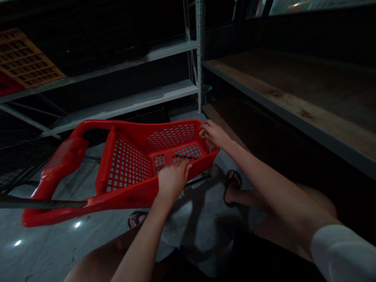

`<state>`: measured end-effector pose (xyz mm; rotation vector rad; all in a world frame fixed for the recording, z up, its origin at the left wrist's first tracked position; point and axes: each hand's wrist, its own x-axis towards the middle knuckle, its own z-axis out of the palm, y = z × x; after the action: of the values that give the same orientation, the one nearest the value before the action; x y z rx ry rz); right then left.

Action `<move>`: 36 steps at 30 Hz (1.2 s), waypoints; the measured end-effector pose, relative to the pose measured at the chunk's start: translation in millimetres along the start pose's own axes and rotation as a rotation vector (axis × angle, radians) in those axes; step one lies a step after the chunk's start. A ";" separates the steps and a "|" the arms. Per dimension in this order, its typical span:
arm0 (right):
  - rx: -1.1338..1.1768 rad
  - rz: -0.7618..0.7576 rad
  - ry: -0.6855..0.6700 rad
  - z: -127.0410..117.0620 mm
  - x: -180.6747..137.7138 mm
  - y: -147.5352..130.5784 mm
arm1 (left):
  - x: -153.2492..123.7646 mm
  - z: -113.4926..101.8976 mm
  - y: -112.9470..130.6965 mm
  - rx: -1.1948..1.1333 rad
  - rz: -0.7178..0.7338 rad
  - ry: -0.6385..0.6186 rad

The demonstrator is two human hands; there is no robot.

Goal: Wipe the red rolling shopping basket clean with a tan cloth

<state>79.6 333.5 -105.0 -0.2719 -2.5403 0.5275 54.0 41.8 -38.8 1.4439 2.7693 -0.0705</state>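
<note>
you seem to be steadying the red, basket-shaped plastic shopping cart [129,199], left hand [173,179] and right hand [214,134] gripping its rim [202,159]; shifting it calls for even force.

A yellow slatted crate [31,58] on pale metal shelving [173,51] — wooden shelf [282,94] alongside.

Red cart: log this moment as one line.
red cart | left hand: on near rim | right hand: at end rim, opposite handle
</note>
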 end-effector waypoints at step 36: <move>-0.002 0.106 0.097 -30.0 -147.9 -79.0 | -38.7 7.5 -50.8 0.014 0.184 0.291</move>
<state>213.2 228.4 -115.7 -0.4244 -2.4428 0.5382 34.5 -19.3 -43.3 1.8400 2.8360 0.1343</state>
